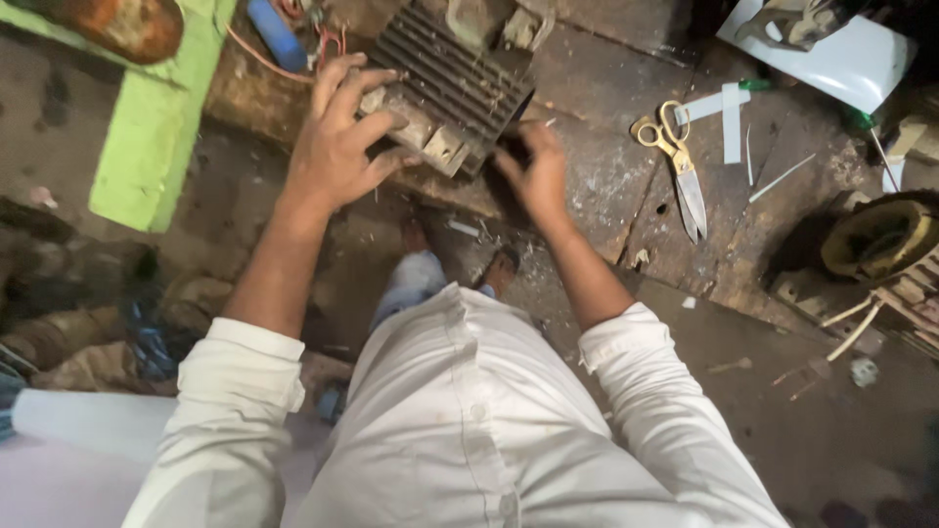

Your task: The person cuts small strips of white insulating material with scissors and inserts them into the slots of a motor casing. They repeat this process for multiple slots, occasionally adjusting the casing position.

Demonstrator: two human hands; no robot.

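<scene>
Two hands of yours are on the finned motor housing (445,83), a dark ribbed metal block lying at the near edge of the grimy bench (597,186), top centre of the view. Your left hand (337,147) rests on its left end with the fingers (377,125) spread and curled over the pale, chipped end face, pressing on it more than gripping it. Your right hand (533,171) is at the housing's lower right corner, fingers bunched together against the dark edge; whether they pinch something small there you cannot tell, since the spot is in shadow and blurred. Just right of that hand, well clear of the housing, lie gold-handled scissors (677,161) with the blades pointing toward you, and beyond them a few white strips (732,117) of cut material and a thin white stick. A white sheet (861,59) sits at the top right corner with a pale metal part on it, cut off by the frame. At the right edge a round winding with a yellowish ring (880,240) sits on stacked plates, partly out of view. Behind the housing are red wires (328,44) and a blue cylinder (276,34), crowding its far side. A green block (156,127) stands at the left with a rusty round object on its top end, cropped. Below the bench the floor is dark clutter that is hard to make out, and your white shirt hides most of it.
</scene>
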